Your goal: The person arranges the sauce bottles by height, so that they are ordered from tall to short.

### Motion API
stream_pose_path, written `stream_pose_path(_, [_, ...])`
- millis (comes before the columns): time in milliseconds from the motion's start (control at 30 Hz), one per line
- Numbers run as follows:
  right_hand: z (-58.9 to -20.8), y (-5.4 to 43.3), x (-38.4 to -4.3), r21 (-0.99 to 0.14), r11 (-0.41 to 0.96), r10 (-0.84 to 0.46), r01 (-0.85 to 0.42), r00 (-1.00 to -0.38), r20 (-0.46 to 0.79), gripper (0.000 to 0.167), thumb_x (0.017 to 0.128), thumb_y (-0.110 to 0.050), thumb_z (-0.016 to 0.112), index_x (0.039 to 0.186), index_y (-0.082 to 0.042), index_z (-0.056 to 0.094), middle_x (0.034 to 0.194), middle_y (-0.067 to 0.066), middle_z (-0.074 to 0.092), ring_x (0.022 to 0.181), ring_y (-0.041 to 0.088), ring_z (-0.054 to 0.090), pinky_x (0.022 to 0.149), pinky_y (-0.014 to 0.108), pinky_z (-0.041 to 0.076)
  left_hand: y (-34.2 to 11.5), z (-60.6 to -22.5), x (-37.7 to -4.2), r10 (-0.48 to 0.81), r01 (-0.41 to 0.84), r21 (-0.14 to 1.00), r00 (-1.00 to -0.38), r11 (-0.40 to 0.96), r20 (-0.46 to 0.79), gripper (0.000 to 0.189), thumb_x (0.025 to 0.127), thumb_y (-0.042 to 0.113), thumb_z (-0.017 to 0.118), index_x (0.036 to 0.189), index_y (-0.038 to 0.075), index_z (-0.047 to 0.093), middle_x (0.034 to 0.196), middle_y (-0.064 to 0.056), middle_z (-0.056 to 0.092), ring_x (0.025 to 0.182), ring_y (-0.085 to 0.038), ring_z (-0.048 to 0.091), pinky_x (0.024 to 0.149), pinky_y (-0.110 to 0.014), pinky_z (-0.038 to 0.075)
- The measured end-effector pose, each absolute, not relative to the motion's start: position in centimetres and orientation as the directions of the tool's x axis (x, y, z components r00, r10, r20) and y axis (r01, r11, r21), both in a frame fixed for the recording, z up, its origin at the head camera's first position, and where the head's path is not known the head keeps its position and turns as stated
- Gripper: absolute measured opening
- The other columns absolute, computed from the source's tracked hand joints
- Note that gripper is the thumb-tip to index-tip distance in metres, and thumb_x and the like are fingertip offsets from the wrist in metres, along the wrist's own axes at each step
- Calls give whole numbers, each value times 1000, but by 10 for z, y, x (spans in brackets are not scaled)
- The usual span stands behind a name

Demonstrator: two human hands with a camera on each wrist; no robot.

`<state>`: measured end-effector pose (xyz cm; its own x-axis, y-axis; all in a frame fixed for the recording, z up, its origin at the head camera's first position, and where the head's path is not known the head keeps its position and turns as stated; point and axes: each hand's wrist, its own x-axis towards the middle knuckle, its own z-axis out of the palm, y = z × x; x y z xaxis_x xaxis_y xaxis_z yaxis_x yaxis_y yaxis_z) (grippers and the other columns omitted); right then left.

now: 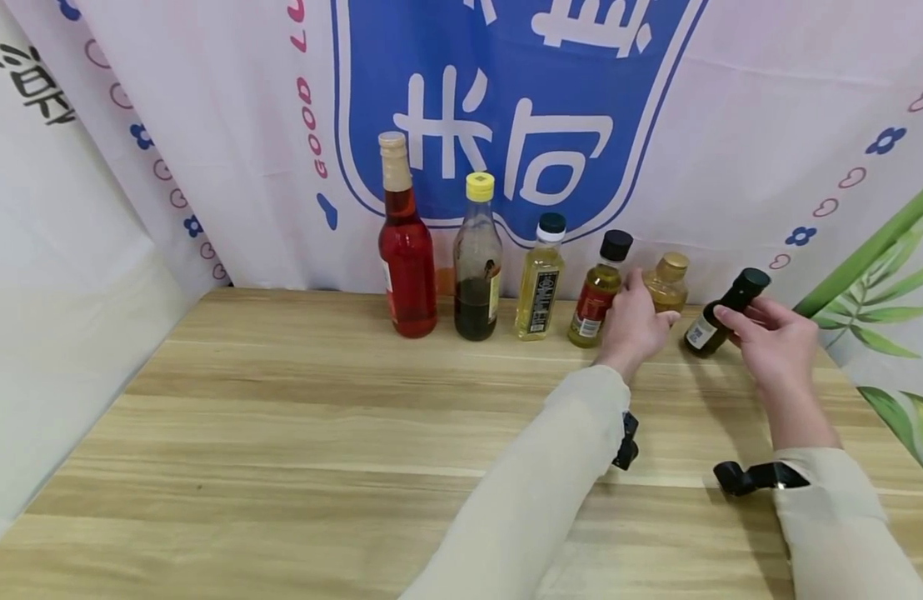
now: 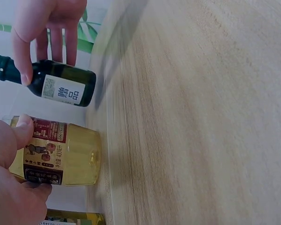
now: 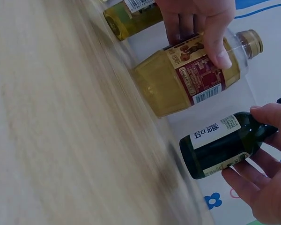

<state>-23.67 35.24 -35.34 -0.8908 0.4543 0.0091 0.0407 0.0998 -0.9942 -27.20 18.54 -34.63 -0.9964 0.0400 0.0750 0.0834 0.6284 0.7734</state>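
My left hand [image 1: 632,327] grips a plastic bottle of golden oil [image 2: 82,154], thumb on one side and fingers on the other. Its label is dark red and tan, and its cap is gold. To the right, my right hand [image 1: 782,343] holds a small dark green glass bottle [image 3: 220,145] between thumb and fingers, near its shoulder. That bottle has a dark cap and a white label, and leans a little in the head view. Just left of my left hand stands an oil bottle with a red label and black cap [image 1: 592,304].
Further left in the row stand a square clear bottle of yellow oil [image 1: 540,292], a yellow-capped bottle of dark liquid [image 1: 476,275] and a tall bottle of red liquid [image 1: 407,267]. A printed curtain [image 1: 251,167] hangs behind the wooden table [image 1: 281,450].
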Motion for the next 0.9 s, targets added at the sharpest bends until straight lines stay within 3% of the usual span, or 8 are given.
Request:
stream_pose_path(167, [-358,353,-244,-995,87,475,48,-880,-1,42,90,-14,85,130,-18,75,83,-25,72,79,-9,67,66,9,57,186,-346,-271,42,87,774,-996,627,78,71,93,41,82,151,28,44,141,1,66,119,-17,73,96,-30,61])
stream_pose_path(333, [-362,353,-248,-978,201,471,62,-881,41,46,92,-19,83,137,-16,72,78,-32,70,76,-14,66,66,6,54,184,-346,-270,41,88,776,-996,624,80,71,93,41,82,151,28,45,140,1,67,118,-17,73,96,-30,61])
stream_pose_path(533, [-366,354,-251,-937,331,472,109,-879,65,59,94,-27,81,147,-9,63,77,-38,63,79,-16,61,68,4,52,184,-347,-271,41,89,772,-996,629,82,70,93,40,82,151,28,45,140,2,66,118,-17,73,96,-31,61])
stream_pose_path(900, [-365,355,-245,-900,421,433,116,-897,87,62,96,-36,78,148,-7,62,82,-38,58,83,-15,58,68,3,51,185,-346,-271,37,87,757,-996,647,82,71,93,41,82,152,28,44,142,1,66,120,-18,72,98,-31,60])
